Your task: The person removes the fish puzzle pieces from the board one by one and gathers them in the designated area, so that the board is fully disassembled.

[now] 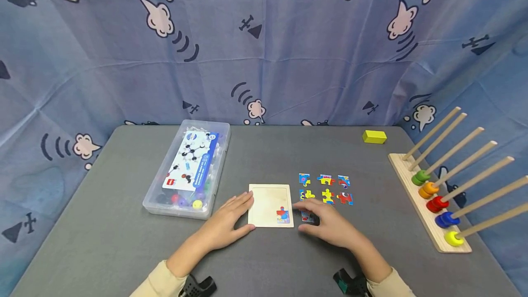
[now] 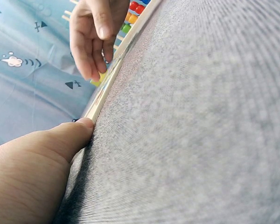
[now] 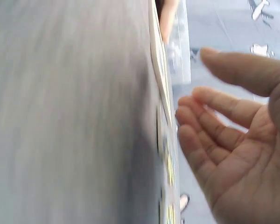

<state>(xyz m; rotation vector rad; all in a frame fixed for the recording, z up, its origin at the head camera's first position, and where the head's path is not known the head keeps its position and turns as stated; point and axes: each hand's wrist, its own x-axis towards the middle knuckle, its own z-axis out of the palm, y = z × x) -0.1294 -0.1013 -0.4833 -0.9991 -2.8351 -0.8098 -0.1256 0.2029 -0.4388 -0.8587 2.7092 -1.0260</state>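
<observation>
A square wooden puzzle tray (image 1: 266, 203) lies in front of me, one colourful jigsaw piece (image 1: 283, 215) sitting in its lower right corner. My left hand (image 1: 228, 218) rests at the tray's left edge, fingers and thumb extended; in the left wrist view the thumb (image 2: 77, 133) touches the tray's side. My right hand (image 1: 327, 223) hovers just right of the tray with nothing between its loosely bent fingers. Beneath it a puzzle piece (image 1: 307, 217) is partly hidden. Several more jigsaw pieces (image 1: 327, 196) lie in rows beyond that hand.
To the left is a clear plastic box (image 1: 214, 182) with a molecular model label and coloured balls inside. A yellow block (image 1: 374, 137) lies at the back right. Along the right edge stands a wooden peg rack (image 1: 425, 205) with coloured rings and tall slanting pegs.
</observation>
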